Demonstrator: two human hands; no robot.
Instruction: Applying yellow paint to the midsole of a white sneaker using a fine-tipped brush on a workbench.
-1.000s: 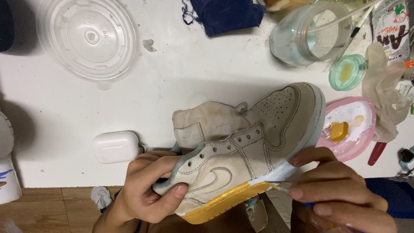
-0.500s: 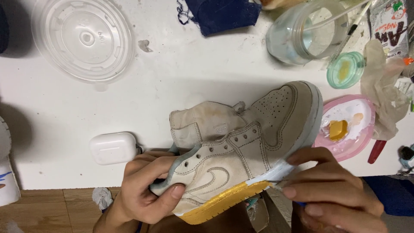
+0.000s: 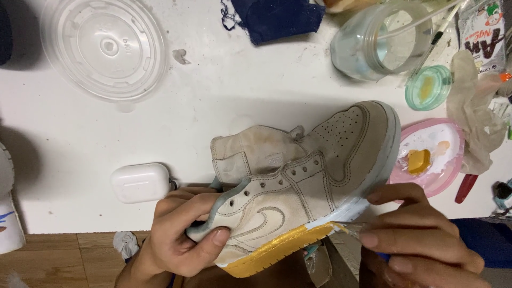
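The left hand [image 3: 181, 240] grips the beige sneaker [image 3: 298, 181] at the table's near edge; the right hand [image 3: 416, 234] pinches a fine brush (barely visible) at the gold-painted sole [image 3: 277, 248]. Steady, short strokes suit this edge.

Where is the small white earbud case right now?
In the head view, the white earbud case lies on the white table at lower left, just above the left hand and left of the beige sneaker.
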